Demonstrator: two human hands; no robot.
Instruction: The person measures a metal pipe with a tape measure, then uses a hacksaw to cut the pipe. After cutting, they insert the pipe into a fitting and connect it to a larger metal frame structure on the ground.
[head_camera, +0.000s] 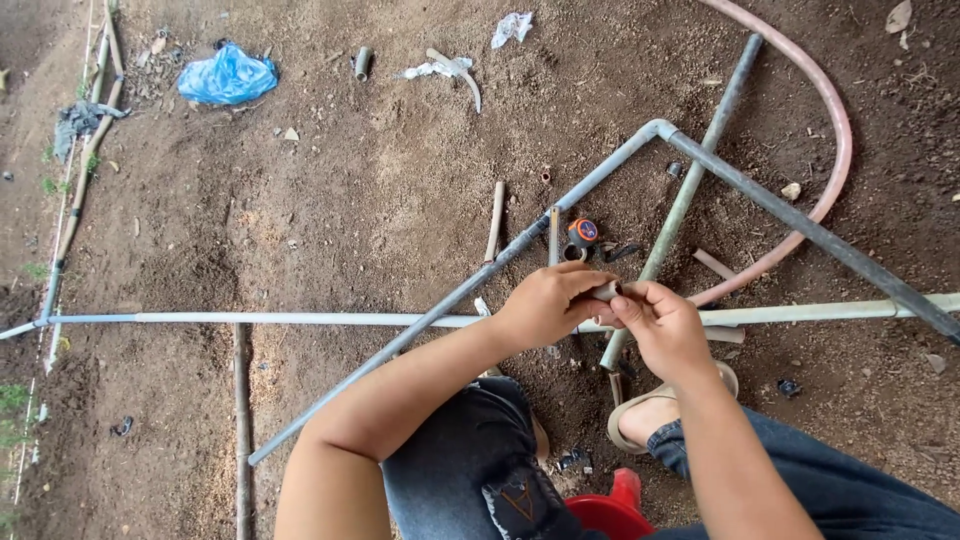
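Observation:
My left hand (545, 305) and my right hand (660, 325) meet above the dirt, both closed on a small grey pipe fitting (605, 291) held between the fingertips. Under them lies a long grey pipe (450, 298) that bends at an elbow joint (660, 128) and runs on to the right. A long white pipe (280, 319) crosses the ground beneath my hands. A small round orange and black thing (582, 232) lies on the soil just beyond my hands.
A pink hose (835, 110) curves at the right. A greenish pipe (690, 185) lies slanted near it. A blue plastic bag (228, 77), scraps and short pipe pieces litter the far dirt. A red stool (605, 512) sits under me, and my sandalled foot (650, 410) rests nearby.

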